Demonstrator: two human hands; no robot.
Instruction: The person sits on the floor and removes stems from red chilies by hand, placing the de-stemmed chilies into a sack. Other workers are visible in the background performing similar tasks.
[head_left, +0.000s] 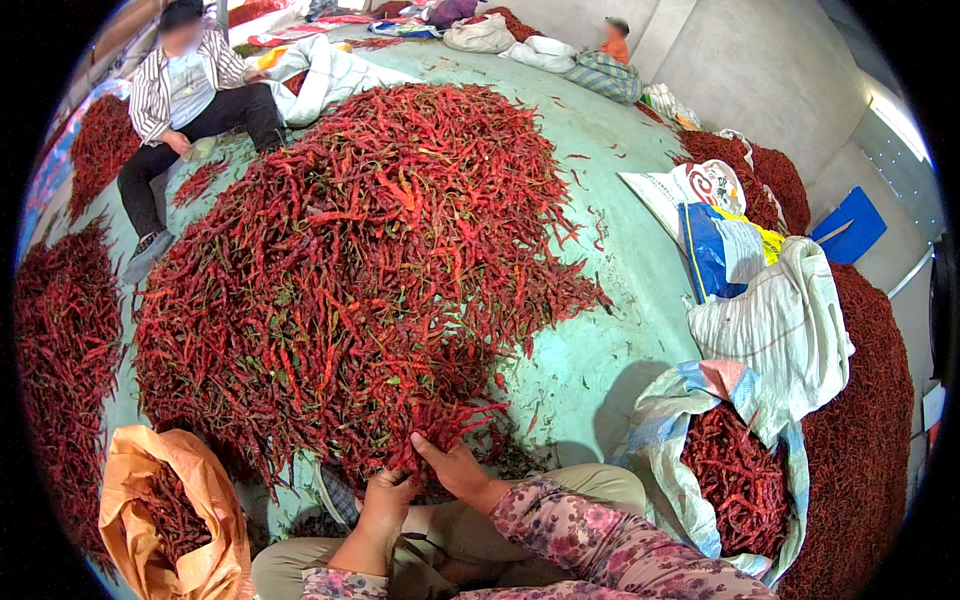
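Observation:
My right hand grips a small bunch of red chilli peppers, its thumb laid over them. Fingers curled, my left hand meets the lower end of the same bunch and pinches it; what lies inside the fist is hidden. Both hands are low in the head view, above my crossed legs. Just beyond them spreads a large heap of red chillies, mixed with green stems and leaf bits.
To the left stands an orange woven sack with chillies inside; on the right, a striped woven sack holds more. Further chilli piles line the right side. A person sits at the upper left, another farther back.

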